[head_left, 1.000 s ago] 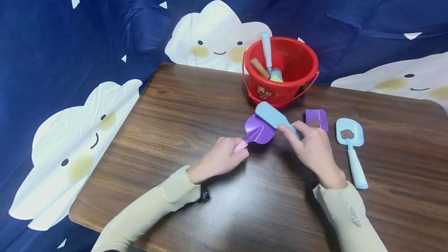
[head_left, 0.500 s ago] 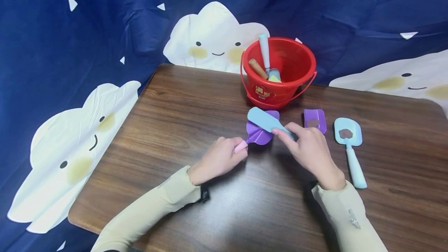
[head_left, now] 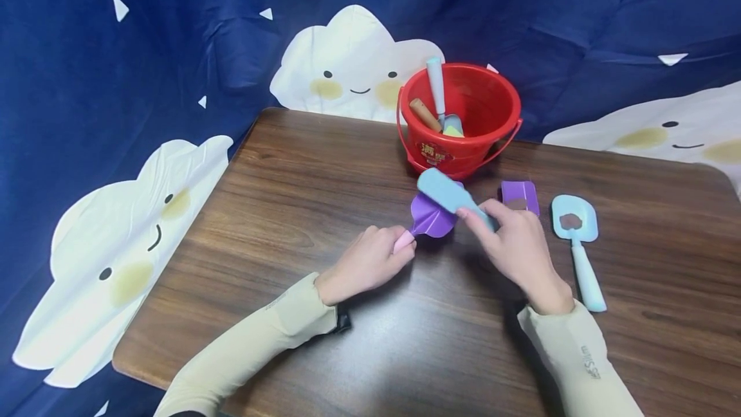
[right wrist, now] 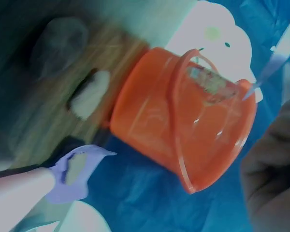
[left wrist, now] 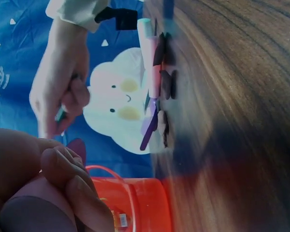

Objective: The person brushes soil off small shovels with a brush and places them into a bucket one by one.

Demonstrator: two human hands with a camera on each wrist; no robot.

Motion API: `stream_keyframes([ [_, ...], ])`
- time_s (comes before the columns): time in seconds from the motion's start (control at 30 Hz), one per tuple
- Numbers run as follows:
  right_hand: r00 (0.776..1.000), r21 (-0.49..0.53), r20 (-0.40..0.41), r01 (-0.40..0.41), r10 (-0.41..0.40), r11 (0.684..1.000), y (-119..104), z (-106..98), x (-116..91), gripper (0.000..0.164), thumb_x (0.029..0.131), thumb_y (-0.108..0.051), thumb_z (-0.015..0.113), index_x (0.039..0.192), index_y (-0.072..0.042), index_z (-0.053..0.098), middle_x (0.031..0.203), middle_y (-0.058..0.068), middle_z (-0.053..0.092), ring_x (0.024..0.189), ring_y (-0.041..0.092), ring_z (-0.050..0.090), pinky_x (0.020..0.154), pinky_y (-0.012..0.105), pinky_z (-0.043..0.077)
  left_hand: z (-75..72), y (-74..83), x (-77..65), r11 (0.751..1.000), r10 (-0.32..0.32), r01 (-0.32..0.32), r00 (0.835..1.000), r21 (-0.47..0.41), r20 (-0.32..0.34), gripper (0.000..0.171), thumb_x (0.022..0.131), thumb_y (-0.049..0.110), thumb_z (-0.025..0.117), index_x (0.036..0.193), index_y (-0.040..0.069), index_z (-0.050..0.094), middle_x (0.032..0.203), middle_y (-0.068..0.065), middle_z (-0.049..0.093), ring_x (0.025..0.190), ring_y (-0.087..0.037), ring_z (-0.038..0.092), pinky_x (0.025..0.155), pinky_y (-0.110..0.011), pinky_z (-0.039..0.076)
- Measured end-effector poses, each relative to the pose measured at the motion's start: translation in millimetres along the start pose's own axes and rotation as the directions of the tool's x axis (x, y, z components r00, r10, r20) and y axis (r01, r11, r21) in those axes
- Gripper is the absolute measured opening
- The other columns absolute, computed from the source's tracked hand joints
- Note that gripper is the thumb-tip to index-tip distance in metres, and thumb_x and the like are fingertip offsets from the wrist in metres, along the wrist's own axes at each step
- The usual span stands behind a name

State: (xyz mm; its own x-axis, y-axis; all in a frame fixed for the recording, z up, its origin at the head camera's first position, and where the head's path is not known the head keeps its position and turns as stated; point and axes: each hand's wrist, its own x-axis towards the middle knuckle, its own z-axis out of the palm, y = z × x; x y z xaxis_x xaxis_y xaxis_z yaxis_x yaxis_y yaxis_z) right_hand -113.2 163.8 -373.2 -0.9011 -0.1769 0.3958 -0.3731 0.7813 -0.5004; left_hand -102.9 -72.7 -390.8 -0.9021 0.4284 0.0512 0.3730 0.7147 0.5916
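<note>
In the head view my left hand (head_left: 370, 259) grips the pink handle of a purple toy shovel (head_left: 431, 216), its ribbed blade pointing away over the table. My right hand (head_left: 515, 246) holds a light-blue toy shovel (head_left: 446, 190) by its neck, the flat blade overlapping the purple one from above. Whether the blades touch cannot be told. The left wrist view shows my left fingers (left wrist: 75, 193) curled round the pink handle (left wrist: 43, 191). In the right wrist view the curled right hand (right wrist: 275, 169) is at the right edge.
A red bucket (head_left: 492, 105) with several tools inside stands at the back. To the right lie another purple shovel (head_left: 518, 192), partly behind my right hand, and a blue shovel (head_left: 589, 275), each with a brown patch. The right wrist view shows stone-like lumps, one pale (right wrist: 90, 94).
The light-blue shovel's blade dipped left and nearer, then moved back up and right over the purple blade. My left hand has shifted slightly right with the purple shovel.
</note>
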Motion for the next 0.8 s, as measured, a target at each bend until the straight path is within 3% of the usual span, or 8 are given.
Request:
stream_keyframes([
  [0.13, 0.989, -0.011, 0.094, 0.117, -0.115, 0.993, -10, 1, -2, 0.019, 0.084, -0.032, 0.073, 0.087, -0.014, 0.068, 0.053, -0.007, 0.044, 0.047, 0.006, 0.037, 0.044, 0.021, 0.032, 0.9, 0.3, 3.5, 1.0, -0.006, 0.006, 1.0, 0.011, -0.015, 0.024, 0.092, 0.027, 0.055, 0.07, 0.017, 0.05, 0.056, 0.007, 0.04, 0.05, -0.006, 0.039, 0.04, -0.02, 0.032],
  [0.27, 0.984, -0.052, 0.134, 0.122, -0.114, 0.991, -13, 2, -2, 0.02, 0.085, -0.034, 0.072, 0.086, -0.015, 0.067, 0.053, -0.007, 0.042, 0.045, 0.006, 0.035, 0.044, 0.021, 0.031, 0.1, 1.6, 4.3, 1.0, -0.002, 0.003, 0.999, 0.019, -0.032, 0.022, 0.09, 0.026, 0.055, 0.07, 0.018, 0.05, 0.055, 0.007, 0.041, 0.05, -0.007, 0.039, 0.041, -0.021, 0.033],
  [0.53, 0.998, -0.052, 0.04, 0.055, -0.053, 0.997, -2, 3, -1, 0.021, 0.083, -0.03, 0.074, 0.087, -0.009, 0.069, 0.049, -0.002, 0.042, 0.046, 0.012, 0.035, 0.044, 0.025, 0.029, 0.1, 0.5, 1.2, 1.0, 0.02, -0.021, 0.998, -0.01, -0.063, 0.023, 0.085, 0.021, 0.056, 0.065, 0.019, 0.046, 0.054, 0.009, 0.036, 0.047, -0.002, 0.033, 0.04, -0.018, 0.03],
  [0.7, 0.997, -0.054, -0.031, -0.067, 0.065, 0.996, 11, 0, 1, 0.029, 0.089, -0.035, 0.067, 0.084, -0.007, 0.067, 0.05, 0.003, 0.048, 0.048, 0.017, 0.038, 0.046, 0.028, 0.03, 0.6, -1.2, -1.7, 0.999, 0.017, -0.019, 0.999, -0.026, -0.051, 0.026, 0.085, 0.021, 0.056, 0.062, 0.02, 0.043, 0.053, 0.011, 0.034, 0.046, 0.0, 0.03, 0.039, -0.018, 0.028],
  [0.8, 0.991, -0.062, -0.054, -0.123, 0.12, 0.99, 18, -3, 2, 0.034, 0.092, -0.038, 0.063, 0.078, -0.007, 0.062, 0.049, 0.004, 0.043, 0.048, 0.019, 0.037, 0.045, 0.029, 0.028, 1.0, -0.8, -3.0, 0.999, -0.002, 0.0, 1.0, -0.045, -0.025, 0.026, 0.085, 0.021, 0.055, 0.062, 0.02, 0.043, 0.053, 0.011, 0.034, 0.047, 0.0, 0.031, 0.039, -0.018, 0.028],
])
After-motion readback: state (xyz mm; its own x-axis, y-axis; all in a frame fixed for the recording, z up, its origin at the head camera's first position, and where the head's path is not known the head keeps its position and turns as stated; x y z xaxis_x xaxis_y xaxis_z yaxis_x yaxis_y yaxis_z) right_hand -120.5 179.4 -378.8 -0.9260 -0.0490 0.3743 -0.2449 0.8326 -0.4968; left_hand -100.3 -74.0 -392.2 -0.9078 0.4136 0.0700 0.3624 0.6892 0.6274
